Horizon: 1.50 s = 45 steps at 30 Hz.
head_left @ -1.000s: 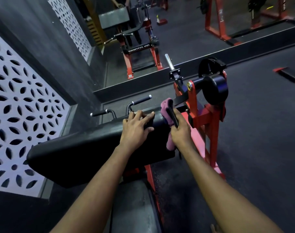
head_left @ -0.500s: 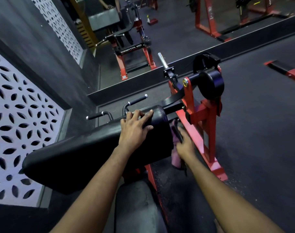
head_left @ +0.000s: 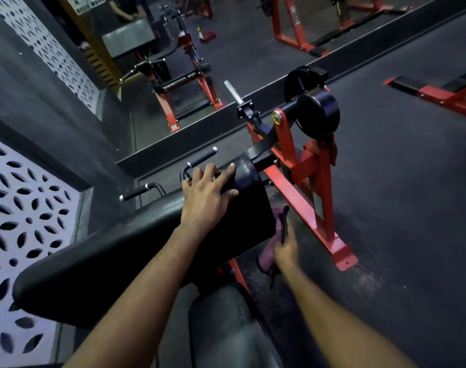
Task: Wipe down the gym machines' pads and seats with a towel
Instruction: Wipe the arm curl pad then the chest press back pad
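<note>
A long black pad of a red-framed gym machine runs from lower left to the centre. My left hand rests flat on the pad's far top end, fingers spread. My right hand grips a purple towel against the pad's right side face, low near its bottom edge. A black seat lies below the pad, between my forearms. A round black roller pad sits on the red upright to the right.
The red machine frame and its foot stand on the dark rubber floor at right. Two black handles stick out behind the pad. A mirror wall behind reflects other red machines. A perforated white panel lines the left wall.
My right hand has slid the towel down the pad's right end, from the top edge to near the bottom. My left hand has stayed on the pad's top.
</note>
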{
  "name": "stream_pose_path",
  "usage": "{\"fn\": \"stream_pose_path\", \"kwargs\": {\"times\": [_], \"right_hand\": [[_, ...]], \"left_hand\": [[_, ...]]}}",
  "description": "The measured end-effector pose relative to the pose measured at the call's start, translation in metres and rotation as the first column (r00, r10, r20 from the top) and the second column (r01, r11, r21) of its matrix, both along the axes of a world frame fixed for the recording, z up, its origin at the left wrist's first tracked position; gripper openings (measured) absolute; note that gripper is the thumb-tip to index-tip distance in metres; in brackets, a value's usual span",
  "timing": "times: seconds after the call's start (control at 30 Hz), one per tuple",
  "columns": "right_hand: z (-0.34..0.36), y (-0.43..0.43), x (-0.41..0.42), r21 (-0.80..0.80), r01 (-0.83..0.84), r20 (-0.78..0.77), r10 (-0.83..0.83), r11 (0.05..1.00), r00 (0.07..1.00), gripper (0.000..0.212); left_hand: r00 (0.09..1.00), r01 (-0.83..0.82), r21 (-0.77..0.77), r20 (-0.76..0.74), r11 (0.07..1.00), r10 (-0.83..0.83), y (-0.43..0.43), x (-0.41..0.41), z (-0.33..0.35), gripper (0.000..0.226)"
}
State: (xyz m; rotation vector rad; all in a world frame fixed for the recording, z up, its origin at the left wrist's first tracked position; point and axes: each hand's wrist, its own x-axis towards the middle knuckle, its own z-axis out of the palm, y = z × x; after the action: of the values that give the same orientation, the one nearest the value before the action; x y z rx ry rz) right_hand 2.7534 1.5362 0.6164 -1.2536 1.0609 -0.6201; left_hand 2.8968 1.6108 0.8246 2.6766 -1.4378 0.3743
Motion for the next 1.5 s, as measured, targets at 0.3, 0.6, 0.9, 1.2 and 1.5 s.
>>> {"fn": "stream_pose_path", "kwargs": {"times": [0.3, 0.6, 0.9, 1.2, 1.5], "right_hand": [[0.003, 0.016, 0.022, 0.535, 0.23, 0.17, -0.37, 0.813, 0.913, 0.035], [0.001, 0.009, 0.0, 0.456, 0.076, 0.12, -0.146, 0.887, 0.982, 0.048], [0.007, 0.109, 0.038, 0.524, 0.007, 0.09, -0.063, 0.852, 0.994, 0.045], [0.012, 0.11, 0.078, 0.304, 0.462, -0.007, -0.483, 0.833, 0.876, 0.067], [0.004, 0.153, 0.092, 0.107, 0.466, -0.12, -0.454, 0.878, 0.883, 0.082]], "left_hand": [[1.0, 0.026, -0.005, -0.007, 1.0, -0.026, 0.004, 0.0, 0.0, 0.059], [0.984, 0.154, -0.021, -0.087, 0.988, -0.155, 0.021, 0.01, 0.005, 0.054], [0.918, 0.357, -0.228, -0.095, 0.906, -0.386, 0.094, 0.042, 0.006, 0.039], [0.887, 0.404, -0.057, -0.218, 0.913, -0.406, 0.138, 0.097, 0.02, 0.054], [0.831, 0.51, -0.137, -0.176, 0.849, -0.528, 0.138, 0.114, 0.014, 0.049]]}}
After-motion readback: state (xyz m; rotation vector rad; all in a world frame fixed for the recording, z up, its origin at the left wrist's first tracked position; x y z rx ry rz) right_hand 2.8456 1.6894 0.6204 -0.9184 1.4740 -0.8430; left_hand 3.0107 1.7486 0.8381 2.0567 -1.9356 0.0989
